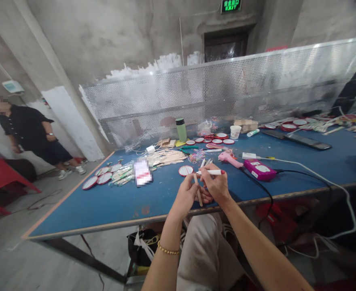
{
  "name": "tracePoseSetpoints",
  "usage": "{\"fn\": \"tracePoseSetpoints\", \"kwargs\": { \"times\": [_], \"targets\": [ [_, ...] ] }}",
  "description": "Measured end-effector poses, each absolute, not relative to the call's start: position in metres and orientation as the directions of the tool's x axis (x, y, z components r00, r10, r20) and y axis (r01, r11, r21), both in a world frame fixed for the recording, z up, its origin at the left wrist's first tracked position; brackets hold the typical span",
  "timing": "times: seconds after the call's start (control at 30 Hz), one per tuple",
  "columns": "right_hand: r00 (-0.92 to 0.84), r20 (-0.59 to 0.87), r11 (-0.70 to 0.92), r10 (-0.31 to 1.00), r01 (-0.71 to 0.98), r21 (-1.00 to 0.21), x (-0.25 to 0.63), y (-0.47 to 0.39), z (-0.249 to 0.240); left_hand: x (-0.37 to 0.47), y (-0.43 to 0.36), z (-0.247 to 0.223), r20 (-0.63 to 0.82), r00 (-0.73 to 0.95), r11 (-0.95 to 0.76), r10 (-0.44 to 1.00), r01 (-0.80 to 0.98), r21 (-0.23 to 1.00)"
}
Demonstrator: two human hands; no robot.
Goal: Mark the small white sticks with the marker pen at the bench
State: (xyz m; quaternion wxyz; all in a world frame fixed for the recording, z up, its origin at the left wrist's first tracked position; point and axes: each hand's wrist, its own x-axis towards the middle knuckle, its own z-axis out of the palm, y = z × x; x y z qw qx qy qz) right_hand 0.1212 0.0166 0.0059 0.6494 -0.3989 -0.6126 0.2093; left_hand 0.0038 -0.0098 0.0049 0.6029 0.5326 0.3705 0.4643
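My left hand [187, 193] is closed on a flat wooden stick [198, 191], which slants down over the table's front edge. In my right hand [216, 185] is a white marker with a red end [213, 172], its other end pointing left toward the top of the stick. Just beyond my hands lies a round white disc with a red rim [185, 171]. White pens [207, 162] rest behind my right hand, partly hidden by it. A pink glue gun [231, 158] lies to the right of them.
A purple box [259, 169] with cables sits on the blue table [111, 210] at right. Wooden sticks [170, 157], a blurred-out phone-like object [142, 172] and red-rimmed discs [104, 178] lie at left. A green bottle [181, 130] and paper cup [235, 132] stand behind. A person [29, 129] stands far left.
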Motion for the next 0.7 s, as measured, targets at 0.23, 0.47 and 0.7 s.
{"fn": "tracePoseSetpoints", "kwargs": {
  "times": [0.23, 0.47, 0.7],
  "targets": [
    [0.146, 0.632, 0.599, 0.761, 0.216, -0.771, 0.1217, 0.0168, 0.0069, 0.0046, -0.0088, 0.0035, 0.047, 0.289, 0.004, 0.956, -0.175, 0.985],
    [0.154, 0.636, 0.601, 0.756, 0.221, -0.768, 0.1211, 0.0173, 0.0054, 0.0041, -0.0086, 0.0026, 0.046, 0.294, 0.007, 0.955, -0.177, 0.984],
    [0.151, 0.637, 0.605, 0.756, 0.209, -0.768, 0.1216, 0.0166, 0.0057, 0.0031, -0.0073, 0.0013, 0.052, 0.300, 0.000, 0.952, -0.169, 0.986]
  ]
}}
